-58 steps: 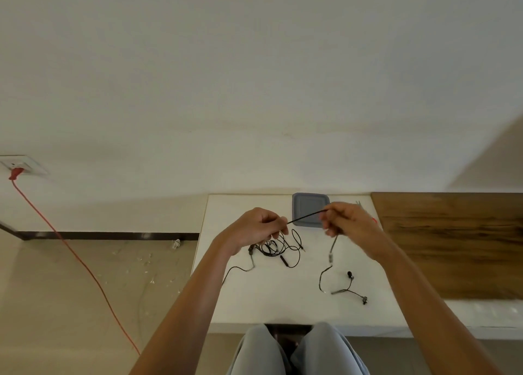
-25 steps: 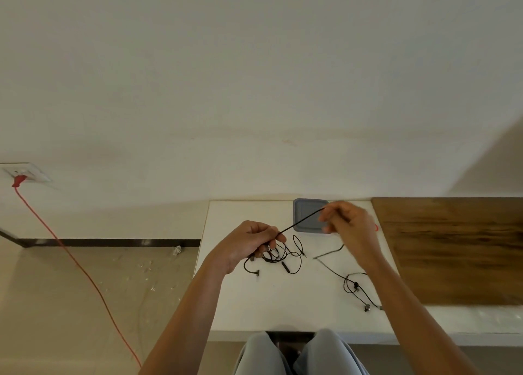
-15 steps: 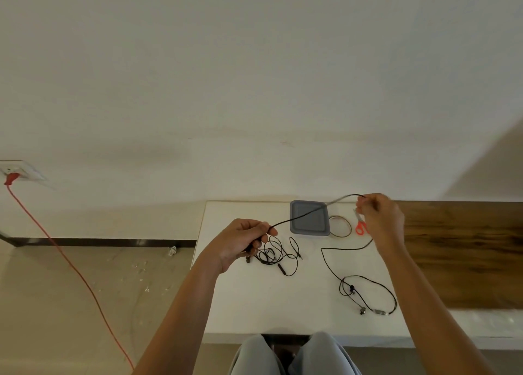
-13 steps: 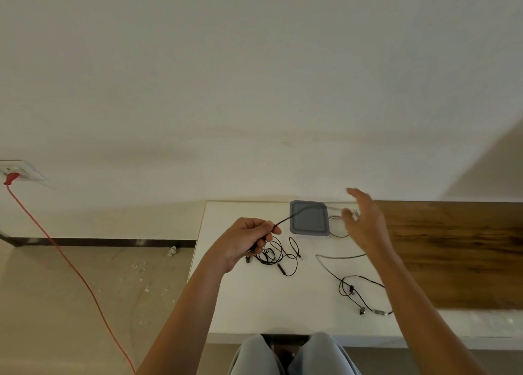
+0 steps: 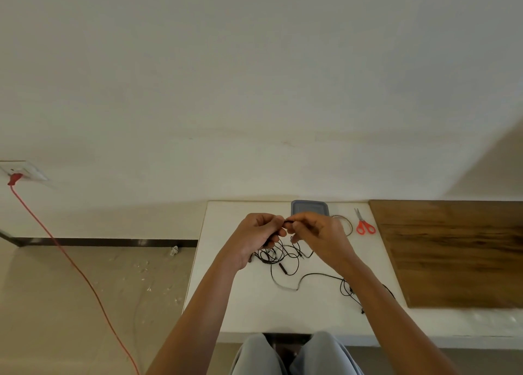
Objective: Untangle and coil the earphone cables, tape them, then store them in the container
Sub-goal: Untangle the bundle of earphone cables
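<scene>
A black earphone cable (image 5: 285,261) lies tangled on the white table (image 5: 240,304) below my hands, with a loose run trailing right toward my right forearm. My left hand (image 5: 259,237) and my right hand (image 5: 317,234) meet above the tangle, both pinching the same short piece of cable between their fingertips. The grey container (image 5: 310,206) sits at the table's far edge, partly hidden by my right hand. A thin ring, possibly the tape roll (image 5: 346,223), shows just right of my right hand.
Red-handled scissors (image 5: 363,224) lie at the far right of the white top. A brown wooden board (image 5: 452,250) covers the table's right side. An orange cord (image 5: 70,258) runs from a wall socket across the floor on the left.
My right hand let go of the far cable end, swung back left and now pinches the cable next to my left hand. The loose cable has dropped onto the table.
</scene>
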